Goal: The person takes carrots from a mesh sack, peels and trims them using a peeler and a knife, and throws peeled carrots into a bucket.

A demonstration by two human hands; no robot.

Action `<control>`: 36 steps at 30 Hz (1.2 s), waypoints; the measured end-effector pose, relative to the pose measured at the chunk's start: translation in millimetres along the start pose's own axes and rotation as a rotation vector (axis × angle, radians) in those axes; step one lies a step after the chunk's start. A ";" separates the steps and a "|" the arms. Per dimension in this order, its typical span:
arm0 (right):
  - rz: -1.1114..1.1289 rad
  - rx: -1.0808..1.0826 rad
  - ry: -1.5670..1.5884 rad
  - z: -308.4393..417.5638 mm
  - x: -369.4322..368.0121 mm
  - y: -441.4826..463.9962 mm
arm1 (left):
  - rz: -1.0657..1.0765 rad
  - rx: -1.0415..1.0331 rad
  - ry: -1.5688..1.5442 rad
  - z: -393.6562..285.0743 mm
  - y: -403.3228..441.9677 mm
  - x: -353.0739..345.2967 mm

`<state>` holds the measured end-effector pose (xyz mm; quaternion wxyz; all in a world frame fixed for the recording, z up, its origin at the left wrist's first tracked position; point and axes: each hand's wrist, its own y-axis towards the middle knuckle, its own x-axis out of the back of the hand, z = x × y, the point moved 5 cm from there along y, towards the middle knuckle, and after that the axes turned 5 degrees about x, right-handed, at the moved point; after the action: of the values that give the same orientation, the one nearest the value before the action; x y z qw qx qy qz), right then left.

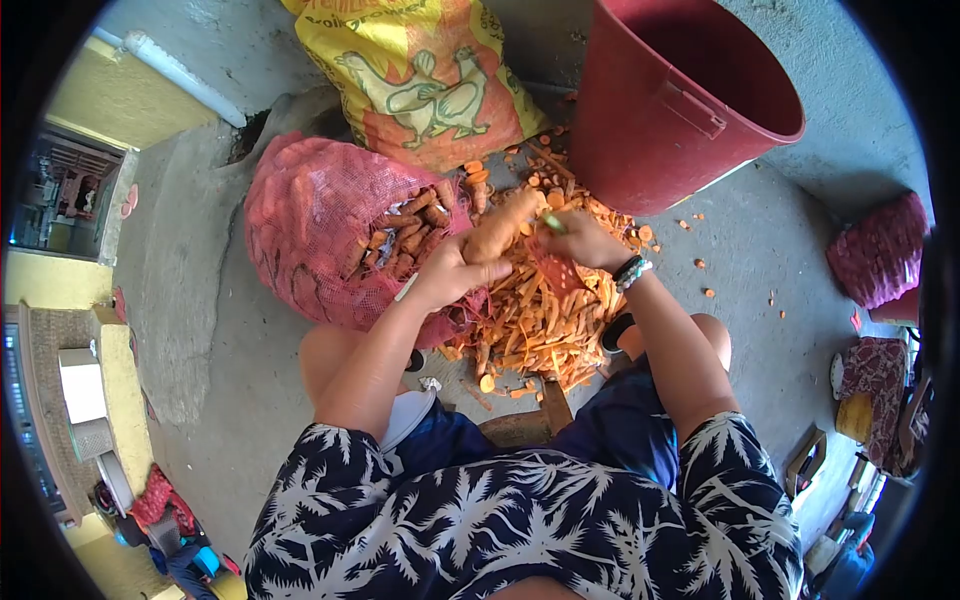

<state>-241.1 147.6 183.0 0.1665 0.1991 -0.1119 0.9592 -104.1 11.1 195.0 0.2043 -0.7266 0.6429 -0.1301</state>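
My left hand (455, 275) is wrapped around the lower end of a thick, pale orange carrot (505, 222), which points up and to the right. Close to the carrot's far end, my right hand (588, 242) is closed on a green-handled tool (552, 222); its blade is too blurred to make out. Below both hands lies a heap of orange carrot peelings (545, 320) with cut-off round ends among them. To the left, a pink mesh sack (310, 240) gapes toward me, showing several brownish carrots (408, 238) inside.
A tall red bin (640, 130) stands beyond the heap at the right. Against the wall leans a yellow and orange printed sack (430, 90). Scraps of carrot (709, 293) dot the concrete floor (760, 240). Another full pink mesh sack (880, 250) sits at far right.
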 end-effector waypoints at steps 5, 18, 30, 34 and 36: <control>-0.134 -0.090 -0.159 -56.9 -14.0 8.3 | 0.092 -0.259 0.113 -30.3 -12.6 -5.8; -0.195 0.161 0.120 29.8 6.4 -5.9 | 0.004 -0.168 0.020 -27.4 1.1 11.4; 0.044 -0.323 -0.280 -36.0 -11.0 6.3 | -0.087 -0.455 -0.148 -46.5 9.1 30.8; -0.067 -0.213 -0.003 -42.0 -27.6 8.3 | -0.149 -0.334 -0.268 -35.2 24.8 34.8; -0.005 -0.288 0.172 -45.0 -39.2 9.2 | -0.121 -0.184 -0.448 -18.6 33.5 34.2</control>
<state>-226.1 141.0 124.9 0.2045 0.0907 -0.2331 0.9464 -137.3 -28.2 193.3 0.2666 -0.7902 0.5458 0.0814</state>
